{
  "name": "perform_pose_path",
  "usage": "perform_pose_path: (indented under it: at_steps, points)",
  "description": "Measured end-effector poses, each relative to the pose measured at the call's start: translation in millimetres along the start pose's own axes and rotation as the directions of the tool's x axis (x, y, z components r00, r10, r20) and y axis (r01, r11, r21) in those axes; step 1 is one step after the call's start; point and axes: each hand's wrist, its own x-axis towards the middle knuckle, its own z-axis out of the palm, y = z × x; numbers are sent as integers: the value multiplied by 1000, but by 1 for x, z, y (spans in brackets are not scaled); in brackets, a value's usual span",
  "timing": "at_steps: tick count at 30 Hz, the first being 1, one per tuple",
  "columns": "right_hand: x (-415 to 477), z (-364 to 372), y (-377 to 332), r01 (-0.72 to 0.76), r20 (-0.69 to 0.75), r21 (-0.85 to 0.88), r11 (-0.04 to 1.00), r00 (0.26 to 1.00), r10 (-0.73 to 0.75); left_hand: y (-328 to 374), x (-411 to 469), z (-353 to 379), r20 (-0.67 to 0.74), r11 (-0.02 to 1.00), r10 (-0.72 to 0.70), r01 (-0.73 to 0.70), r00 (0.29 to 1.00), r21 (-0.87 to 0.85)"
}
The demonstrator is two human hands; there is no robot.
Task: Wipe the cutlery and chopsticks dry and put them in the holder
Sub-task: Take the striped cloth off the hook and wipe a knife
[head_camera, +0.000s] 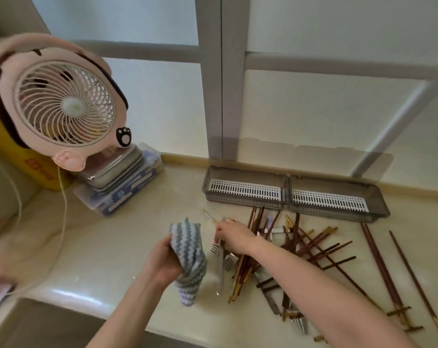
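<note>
Two holder trays (245, 200); left fingers (166, 243) grip one cloth (187, 247); right fingers (223, 228) pinch one chopstick (209, 217) above pile (300, 247).

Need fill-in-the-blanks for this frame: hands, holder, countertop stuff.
1. The left hand grips a striped ____.
2. The right hand is on the pile of cutlery and ____.
3. Both grey holder trays are ____.
4. The pink ____ stands at the left.
Missing: cloth; chopsticks; empty; fan.

Head view: looking forward and steeply down, close over the pale glossy stone counter (117, 247).
Facing: pointing at the frosted grey-framed window (325, 114), 12 o'clock.
</note>
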Motion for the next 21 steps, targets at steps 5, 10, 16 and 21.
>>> perform_pose_path:
  at_steps: [5, 10, 16, 21]
  points:
    - [20, -1, -5, 63, -11, -254, 965, 998, -68, 11, 22, -29, -399, 938, 159, -12, 903, 347]
    - [17, -6, 2, -2, -114, -24, 1000, 993, -1, 11, 18, -24, -393, 900, 139, 50, 909, 434]
    - [-24, -29, 11, -168, -51, 705, 688, 957, 287, 23, 25, -25, -115, 976, -218, 218, 969, -12]
    - [-68, -38, -4, -102, 31, 976, 194, 941, 337, 0, 26, 8, 99, 978, -206, 204, 973, 31]
